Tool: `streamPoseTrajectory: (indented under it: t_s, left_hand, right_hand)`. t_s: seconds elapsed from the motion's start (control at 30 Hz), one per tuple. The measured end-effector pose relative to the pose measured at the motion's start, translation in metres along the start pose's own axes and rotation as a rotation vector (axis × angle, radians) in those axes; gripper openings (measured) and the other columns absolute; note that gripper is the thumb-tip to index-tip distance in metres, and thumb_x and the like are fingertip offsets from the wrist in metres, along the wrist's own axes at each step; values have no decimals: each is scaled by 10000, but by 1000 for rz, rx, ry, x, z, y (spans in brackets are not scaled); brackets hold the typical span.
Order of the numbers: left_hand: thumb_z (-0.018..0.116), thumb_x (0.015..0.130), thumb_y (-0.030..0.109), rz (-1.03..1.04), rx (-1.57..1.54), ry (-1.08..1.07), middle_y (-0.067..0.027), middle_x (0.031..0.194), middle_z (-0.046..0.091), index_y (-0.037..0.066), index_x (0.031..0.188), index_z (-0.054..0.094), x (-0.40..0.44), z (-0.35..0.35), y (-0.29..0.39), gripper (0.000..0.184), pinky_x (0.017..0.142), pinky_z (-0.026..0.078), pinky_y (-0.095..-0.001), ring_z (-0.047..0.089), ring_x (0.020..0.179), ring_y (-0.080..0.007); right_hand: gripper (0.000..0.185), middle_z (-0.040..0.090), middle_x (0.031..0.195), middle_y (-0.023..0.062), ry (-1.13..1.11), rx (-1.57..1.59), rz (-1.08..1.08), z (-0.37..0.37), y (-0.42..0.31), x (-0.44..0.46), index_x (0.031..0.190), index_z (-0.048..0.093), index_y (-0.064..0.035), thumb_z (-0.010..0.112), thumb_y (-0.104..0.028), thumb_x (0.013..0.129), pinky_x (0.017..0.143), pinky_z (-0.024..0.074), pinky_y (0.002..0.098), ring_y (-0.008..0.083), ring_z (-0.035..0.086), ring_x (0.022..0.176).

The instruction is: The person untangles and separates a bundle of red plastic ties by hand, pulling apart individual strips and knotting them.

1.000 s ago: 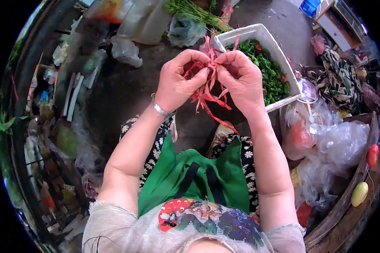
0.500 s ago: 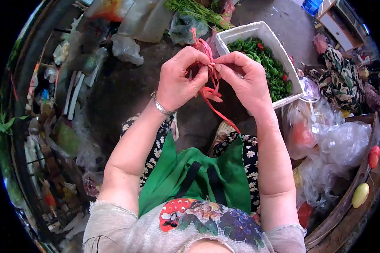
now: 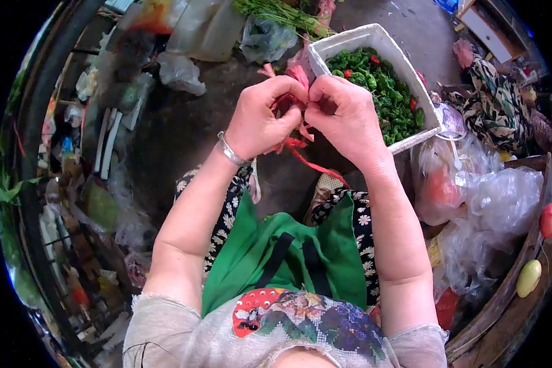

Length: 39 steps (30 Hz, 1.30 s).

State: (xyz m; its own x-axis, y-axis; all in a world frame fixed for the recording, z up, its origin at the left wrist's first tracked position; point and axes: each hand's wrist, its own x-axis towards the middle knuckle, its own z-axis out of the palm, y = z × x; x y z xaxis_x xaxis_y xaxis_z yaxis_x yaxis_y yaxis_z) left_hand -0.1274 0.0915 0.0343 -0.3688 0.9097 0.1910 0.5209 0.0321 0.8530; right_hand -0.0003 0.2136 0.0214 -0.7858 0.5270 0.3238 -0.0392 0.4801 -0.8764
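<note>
Pinching a tangle of reddish-pink plastic strips point(image 3: 299, 75) between them, the two hands are meeting in front of the body, above the floor point(image 3: 178, 132). The left hand point(image 3: 262, 118) is curling its thumb and forefinger inward until only a small gap is showing between them, and strip material is passing through that gap. The right hand point(image 3: 346, 119) is folding its fingers in more tightly, thumb and forefinger tips seeming to be gripping the same tangle from the other side; the exact contact is being hidden by the fingers.

Such close, opposed pinches are probably keeping the thin, limp strips steady and giving fingertip control over one small section. Bent elbows are bringing the work out over the lap, likely so that both hands are staying in easy sight.

The strips are lying mostly between the two sets of fingertips: some ends are sticking up just beyond the left forefinger, others are bunching below the hands, and one long strand point(image 3: 319, 167) is trailing down toward the right knee. Whether it is touching the clothing there is hard to tell.

Just beyond the right hand, a white box point(image 3: 345, 40) is holding green peppers point(image 3: 383, 101) with a few red ones among them. A green apron point(image 3: 236, 257) is covering the lap beneath the hands.
</note>
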Motion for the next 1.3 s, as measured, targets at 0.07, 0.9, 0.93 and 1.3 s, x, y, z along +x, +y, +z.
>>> streamPoseTrajectory:
  t_s: [0.07, 0.9, 0.93, 1.3]
  left_hand:
    - [575, 827, -41, -161, -196, -41, -10, 904, 612, -16, 962, 590, 1, -3, -3, 139, 784, 481, -216, 583, 829, -75]
    - [587, 812, -56, -113, -29, -15, 7, 864, 613, 8, 936, 578, 1, 0, 2, 141, 710, 472, -194, 561, 782, -43]
    - [584, 820, -54, -118, -32, -23, 5, 880, 611, 9, 942, 573, 2, -1, 2, 137, 722, 472, -195, 562, 797, -44]
    - [575, 871, -15, -150, -269, -21, -5, 932, 601, 14, 972, 560, 6, 1, -5, 106, 792, 475, -216, 570, 862, -66]
  right_hand:
    - [146, 586, 731, 162, 13, 99, 52, 3, 3, 0, 790, 567, 12, 662, -45, 695, 647, 486, 370, 301, 597, 684]
    - [126, 625, 880, 166, -18, -172, -56, 2, 4, 0, 873, 604, -27, 637, -69, 759, 720, 505, 395, 354, 617, 810]
    - [119, 628, 858, 168, 4, -73, -5, 5, 7, 0, 866, 608, -24, 633, -77, 763, 712, 506, 393, 351, 620, 794]
    - [165, 639, 798, 85, 59, 438, 277, 1, 17, 5, 959, 615, 14, 616, -62, 813, 683, 498, 297, 158, 604, 723]
